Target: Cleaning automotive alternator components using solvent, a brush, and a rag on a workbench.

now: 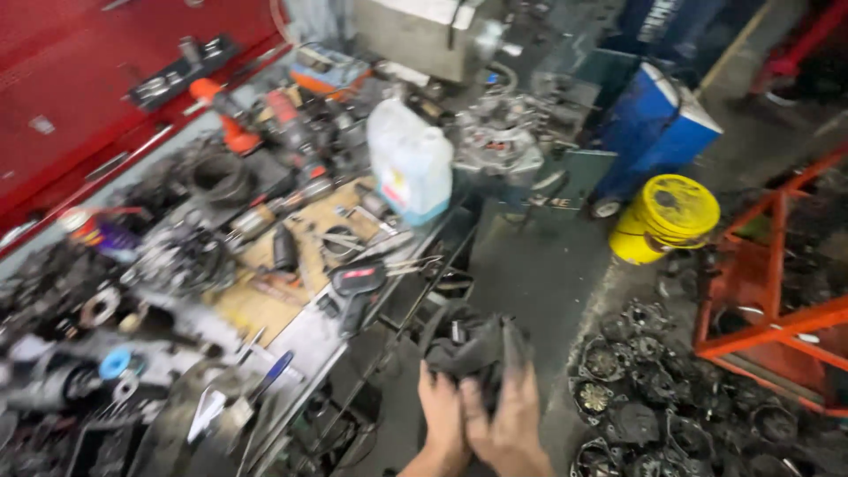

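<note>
While hands [481,415] grip rag [473,346], floor [530,265] open

A repair workshop: greasy metal parts and hand tools crowd the worktop [300,340], a red tool cabinet [79,97] stands behind it, and worn engine parts [654,389] lie heaped on the concrete floor [530,265].

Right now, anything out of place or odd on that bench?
Nothing spilled or broken that I can make out. The workbench is heaped with parts and tools, and more metal parts lie piled on the floor. Both hands hold a dark rag. The picture is blurred.
</note>
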